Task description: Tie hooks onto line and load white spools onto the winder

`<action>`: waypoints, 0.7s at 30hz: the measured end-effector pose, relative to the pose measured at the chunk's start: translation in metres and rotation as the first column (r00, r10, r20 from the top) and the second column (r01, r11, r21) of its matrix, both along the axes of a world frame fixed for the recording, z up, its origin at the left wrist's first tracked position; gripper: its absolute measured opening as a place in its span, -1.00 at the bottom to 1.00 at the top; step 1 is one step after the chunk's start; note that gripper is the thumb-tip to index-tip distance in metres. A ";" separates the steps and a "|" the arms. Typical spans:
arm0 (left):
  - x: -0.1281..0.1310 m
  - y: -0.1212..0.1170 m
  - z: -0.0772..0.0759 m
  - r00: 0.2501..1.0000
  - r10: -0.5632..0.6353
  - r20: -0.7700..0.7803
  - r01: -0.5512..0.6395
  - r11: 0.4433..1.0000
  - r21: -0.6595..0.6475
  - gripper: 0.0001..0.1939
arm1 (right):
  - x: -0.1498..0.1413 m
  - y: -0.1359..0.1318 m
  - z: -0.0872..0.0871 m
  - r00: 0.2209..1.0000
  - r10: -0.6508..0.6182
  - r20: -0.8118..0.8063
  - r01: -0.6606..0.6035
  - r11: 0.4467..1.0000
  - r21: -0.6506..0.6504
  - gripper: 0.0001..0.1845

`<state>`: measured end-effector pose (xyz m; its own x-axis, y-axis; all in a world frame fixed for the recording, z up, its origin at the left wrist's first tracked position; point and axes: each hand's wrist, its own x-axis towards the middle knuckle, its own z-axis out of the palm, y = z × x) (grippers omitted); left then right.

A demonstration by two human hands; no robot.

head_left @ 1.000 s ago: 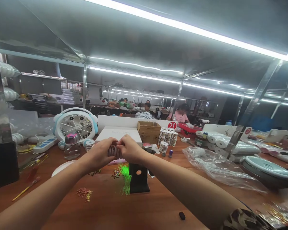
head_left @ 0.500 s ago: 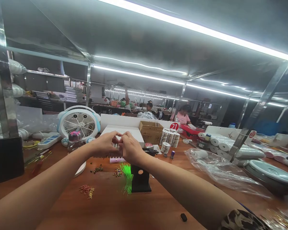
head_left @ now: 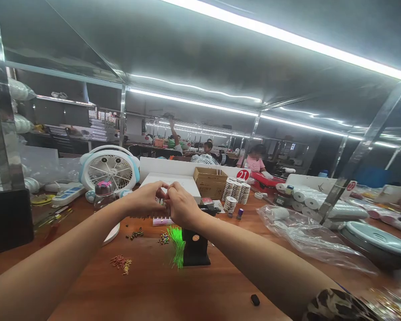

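Observation:
My left hand and my right hand meet at the fingertips above the middle of the table. The fingers of both are curled and pinched together, and whatever sits between them is too small to make out. Just below my right hand stands a black stand, partly covered by my wrist. Bright green strands hang in a bundle at its left side. Small multicoloured beads lie left of the strands, with dark beads farther left. Nearer me are red pieces and gold pieces.
A white-blue fan, a power strip and a clear bottle stand at the left. Behind my hands are a cardboard box and stacked spools. Plastic wrap lies right. A person in pink sits beyond.
My hands stay together in nearly the same spot, with only slight finger movement. The view has shifted a little. In the background, a person's raised arm has moved slightly left.

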<state>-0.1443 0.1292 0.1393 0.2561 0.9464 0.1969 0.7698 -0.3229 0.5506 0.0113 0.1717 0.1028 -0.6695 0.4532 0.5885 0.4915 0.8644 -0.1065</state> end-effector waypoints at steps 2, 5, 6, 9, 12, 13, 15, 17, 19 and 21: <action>-0.001 0.001 -0.001 1.000 -0.005 0.004 0.005 1.000 -0.004 -0.48 | -0.001 0.000 0.000 1.000 0.012 0.004 -0.012 1.000 0.010 -0.84; -0.002 0.001 -0.001 1.000 -0.001 -0.005 0.001 1.000 0.001 -0.44 | 0.000 0.001 0.000 0.999 0.039 -0.007 -0.039 0.999 0.020 -0.86; -0.002 0.001 -0.001 1.000 0.002 -0.011 -0.002 1.000 0.005 -0.42 | 0.002 0.001 0.000 0.999 0.053 -0.013 -0.053 0.998 0.023 -0.88; -0.001 0.001 0.000 0.999 0.012 -0.031 -0.011 1.000 0.017 -0.41 | 0.009 0.002 0.001 0.994 0.103 -0.028 -0.102 0.994 0.029 -0.89; -0.002 0.002 0.001 0.999 0.018 -0.044 -0.017 1.000 0.022 -0.40 | 0.019 0.000 0.002 0.980 0.196 -0.020 -0.195 0.980 0.046 -0.85; -0.002 0.002 0.001 0.999 0.020 -0.046 -0.019 1.000 0.021 -0.38 | 0.022 0.000 0.001 0.974 0.227 -0.014 -0.226 0.972 0.058 -0.84; -0.003 0.003 0.000 0.999 0.030 -0.046 -0.029 0.999 0.017 -0.34 | 0.025 0.000 0.000 0.964 0.265 0.005 -0.265 0.960 0.093 -0.85; -0.004 0.003 -0.001 0.998 0.044 -0.041 -0.044 0.999 0.013 -0.33 | 0.025 0.000 -0.001 0.964 0.263 0.038 -0.266 0.955 0.133 -0.88; -0.005 0.003 -0.002 0.998 0.051 -0.029 -0.051 0.999 0.012 -0.32 | 0.023 0.001 -0.002 0.967 0.242 0.082 -0.253 0.953 0.167 -0.89; -0.004 0.004 -0.003 0.999 0.049 -0.011 -0.049 0.999 0.013 -0.31 | 0.021 0.000 -0.003 0.969 0.217 0.116 -0.236 0.953 0.187 -0.88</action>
